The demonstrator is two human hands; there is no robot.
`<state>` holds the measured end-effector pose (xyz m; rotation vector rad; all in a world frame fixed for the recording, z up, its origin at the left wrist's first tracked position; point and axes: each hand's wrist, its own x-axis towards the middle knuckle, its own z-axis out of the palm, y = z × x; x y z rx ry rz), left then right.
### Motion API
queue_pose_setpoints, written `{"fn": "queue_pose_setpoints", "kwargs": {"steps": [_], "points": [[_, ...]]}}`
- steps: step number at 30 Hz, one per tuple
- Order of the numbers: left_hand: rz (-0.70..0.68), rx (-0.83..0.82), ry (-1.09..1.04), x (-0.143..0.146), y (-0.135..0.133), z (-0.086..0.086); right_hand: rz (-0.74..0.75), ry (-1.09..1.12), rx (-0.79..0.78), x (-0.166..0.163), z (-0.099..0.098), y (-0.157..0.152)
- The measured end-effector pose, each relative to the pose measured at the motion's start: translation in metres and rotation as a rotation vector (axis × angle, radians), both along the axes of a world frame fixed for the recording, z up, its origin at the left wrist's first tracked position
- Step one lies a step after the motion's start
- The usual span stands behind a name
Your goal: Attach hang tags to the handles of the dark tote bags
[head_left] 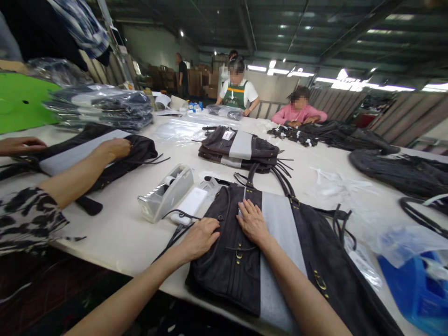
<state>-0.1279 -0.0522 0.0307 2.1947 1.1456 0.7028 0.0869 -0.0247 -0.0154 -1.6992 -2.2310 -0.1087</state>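
A dark brown bag [227,266] lies flat on the white table [122,233] in front of me, with a grey sheet [280,228] laid down its middle. My left hand [199,239] rests palm down on the bag's left edge, fingers together and curled slightly. My right hand [252,221] lies flat on the bag beside the grey sheet, fingers stretched toward the handle straps [280,179]. Neither hand holds anything.
A tape dispenser [167,192] and a white pad [191,204] sit left of the bag. A co-worker's arm [80,172] at left handles another bag [105,154]. More bags [240,148] lie mid-table, bagged stacks [101,109] far left, a blue bin [416,289] at right, two people [238,88] at the far end.
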Motion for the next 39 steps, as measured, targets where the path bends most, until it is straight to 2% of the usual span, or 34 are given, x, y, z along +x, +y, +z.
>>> {"fn": "queue_pose_setpoints", "kwargs": {"steps": [3,9,12,15,19,23,31,39], "points": [[-0.001,0.030,0.104,-0.006,0.012,-0.001,-0.012,0.003,0.026,0.002,0.000,0.000],[0.455,0.215,0.329,0.008,0.090,0.015,-0.025,0.084,0.074,0.006,-0.001,-0.003],[0.570,0.290,0.435,0.022,0.121,0.014,-0.024,0.116,0.099,0.006,-0.002,-0.004],[0.629,0.318,0.499,0.035,0.137,0.007,-0.020,0.141,0.119,0.006,-0.002,-0.004],[0.649,0.300,0.561,0.041,0.148,-0.003,-0.027,0.166,0.117,0.006,0.000,-0.004],[0.574,0.212,0.534,0.035,0.156,-0.009,-0.035,0.185,0.119,0.006,0.001,-0.003],[0.514,0.004,0.474,0.016,0.175,-0.003,-0.035,0.218,0.113,0.007,0.001,-0.003],[0.496,-0.026,0.419,0.004,0.180,-0.005,-0.032,0.228,0.116,0.008,0.001,-0.004]]}}
